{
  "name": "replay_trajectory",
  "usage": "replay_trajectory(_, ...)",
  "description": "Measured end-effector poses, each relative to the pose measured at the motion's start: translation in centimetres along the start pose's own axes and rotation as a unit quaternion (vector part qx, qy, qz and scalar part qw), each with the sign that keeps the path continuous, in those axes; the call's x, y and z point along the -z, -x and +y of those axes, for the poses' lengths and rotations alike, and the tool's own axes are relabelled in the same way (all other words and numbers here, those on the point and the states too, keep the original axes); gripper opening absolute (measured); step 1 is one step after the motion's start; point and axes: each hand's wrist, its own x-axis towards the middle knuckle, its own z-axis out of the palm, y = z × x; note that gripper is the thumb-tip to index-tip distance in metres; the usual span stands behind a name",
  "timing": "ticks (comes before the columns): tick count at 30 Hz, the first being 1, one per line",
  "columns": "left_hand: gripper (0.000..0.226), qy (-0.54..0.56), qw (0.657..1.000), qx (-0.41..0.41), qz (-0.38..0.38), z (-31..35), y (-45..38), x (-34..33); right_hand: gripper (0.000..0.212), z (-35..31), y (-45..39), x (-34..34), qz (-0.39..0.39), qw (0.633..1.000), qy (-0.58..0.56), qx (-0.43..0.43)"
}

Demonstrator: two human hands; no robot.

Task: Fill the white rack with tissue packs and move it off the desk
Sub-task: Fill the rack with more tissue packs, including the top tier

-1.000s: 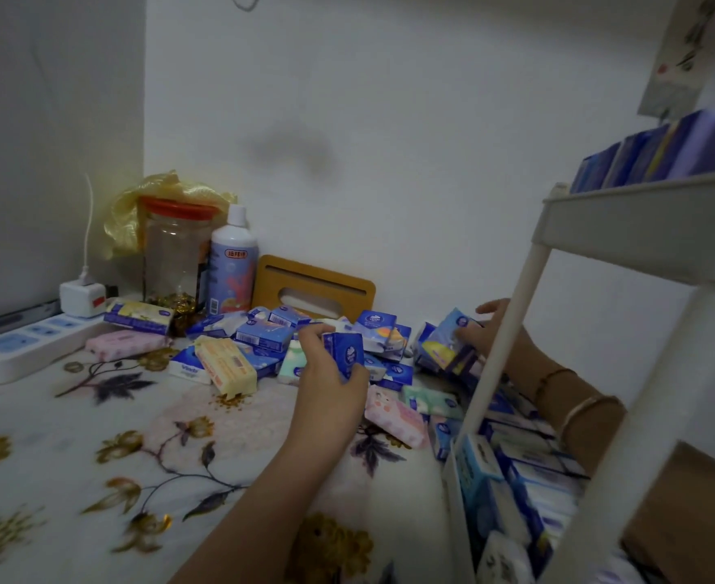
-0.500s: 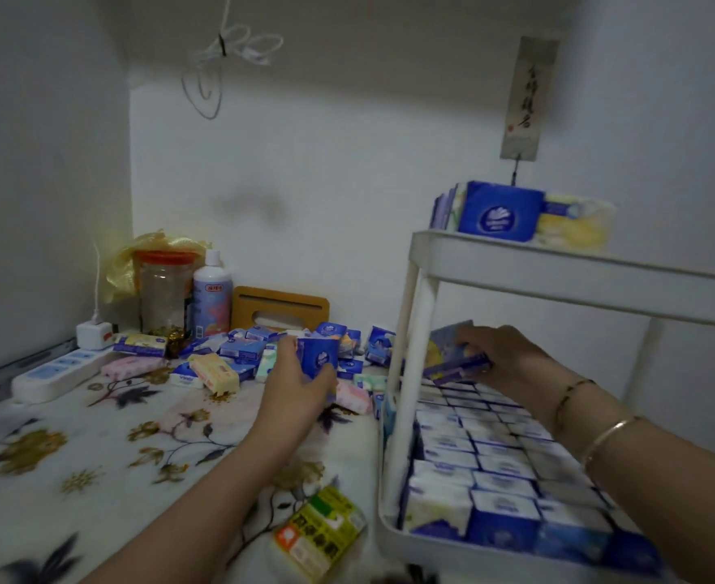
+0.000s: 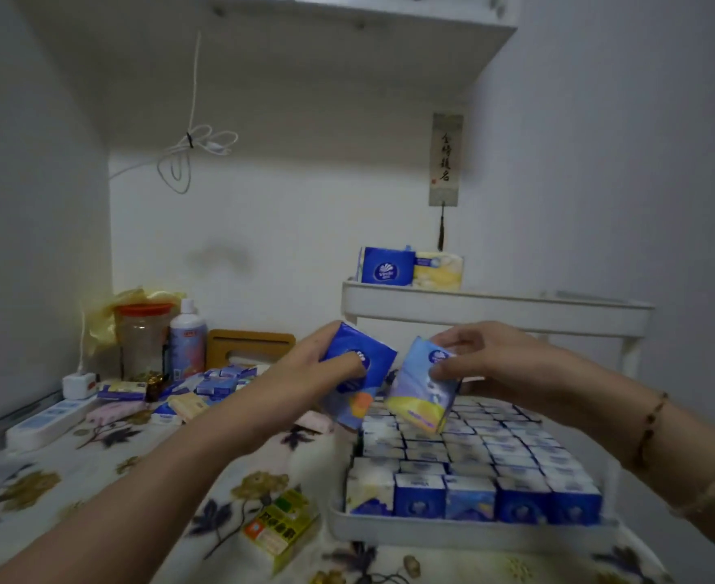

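Gripping tissue packs above white rack (image 3: 469, 533) – left hand (image 3: 305, 373) dark blue pack (image 3: 358, 373), right hand (image 3: 474, 356) pale blue-yellow pack (image 3: 421, 394)

Lower tray of white rack (image 3: 465, 531): packed edge to edge with tissue packs (image 3: 469, 457); access only from above, under upper shelf (image 3: 495, 305). Desk (image 3: 94, 478) front-left bare cloth. Back-left blocked by jar (image 3: 141, 343), bottle (image 3: 187, 343), loose packs (image 3: 216, 385).

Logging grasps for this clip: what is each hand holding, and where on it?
Left hand grips a dark blue pack by its upper end; right hand pinches a light blue pack at its top.
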Motion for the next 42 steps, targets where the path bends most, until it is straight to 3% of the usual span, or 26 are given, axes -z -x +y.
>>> replay_trajectory(3, 0.025, -0.024, 0.999, -0.016, -0.039, 2.3, -0.1, -0.9, 0.031, -1.7, 1.2, -0.1, 0.026, 0.999, 0.013, 0.037)
replay_trajectory(7, 0.032, -0.041, 0.998, -0.039, -0.024, 4.2, -0.4, -1.6, 0.028, -3.7, 1.9, 0.5, 0.067, 0.992, -0.059, 0.094)
replay_trajectory(10, 0.026, -0.021, 0.998, -0.052, -0.010, 5.8, -1.0, -1.7, 0.026, -4.8, 1.8, 1.2, 0.063, 0.984, -0.121, 0.117)
replay_trajectory(14, 0.037, -0.029, 0.995, -0.091, 0.001, 8.6, -2.6, -1.6, 0.020, -6.9, 1.4, 2.2, 0.040, 0.968, -0.198, 0.148)
replay_trajectory(17, 0.045, -0.012, 0.997, -0.077, -0.019, 10.8, -4.0, -1.3, 0.036, -8.5, 1.5, 3.1, 0.011, 0.970, -0.155, 0.185)
replay_trajectory(22, 0.045, 0.013, 0.998, -0.038, -0.051, 12.7, -7.6, -1.5, 0.053, -9.7, -0.3, 5.5, 0.024, 0.992, -0.041, 0.113)
replay_trajectory(25, 0.030, 0.038, 0.998, -0.024, -0.041, 12.9, -9.6, -2.1, 0.049, -9.6, -1.7, 6.8, 0.027, 0.995, -0.049, 0.086)
replay_trajectory(27, 0.036, 0.031, 0.998, -0.015, -0.059, 12.8, -11.0, -1.8, 0.040, -9.4, -2.7, 7.6, 0.041, 0.992, -0.083, 0.090)
replay_trajectory(29, 0.039, -0.003, 0.999, -0.017, -0.043, 12.6, -12.5, -0.9, 0.036, -9.1, -4.0, 8.5, 0.080, 0.985, -0.124, 0.093)
replay_trajectory(34, 0.027, -0.117, 0.986, -0.083, 0.089, 10.8, -15.1, 0.2, 0.035, -6.9, -7.6, 11.1, 0.167, 0.959, -0.216, 0.078)
replay_trajectory(38, 0.029, -0.306, 0.943, -0.109, 0.068, 8.7, -16.2, -1.4, 0.015, -4.9, -9.0, 9.6, 0.179, 0.981, -0.074, 0.009)
replay_trajectory(40, 0.031, -0.347, 0.928, -0.107, 0.081, 8.6, -16.5, -1.9, 0.026, -3.8, -10.1, 9.0, 0.196, 0.978, -0.065, 0.000)
replay_trajectory(42, 0.032, -0.415, 0.896, -0.125, 0.092, 9.1, -16.4, -2.3, 0.011, -3.4, -10.3, 8.7, 0.214, 0.975, -0.058, 0.009)
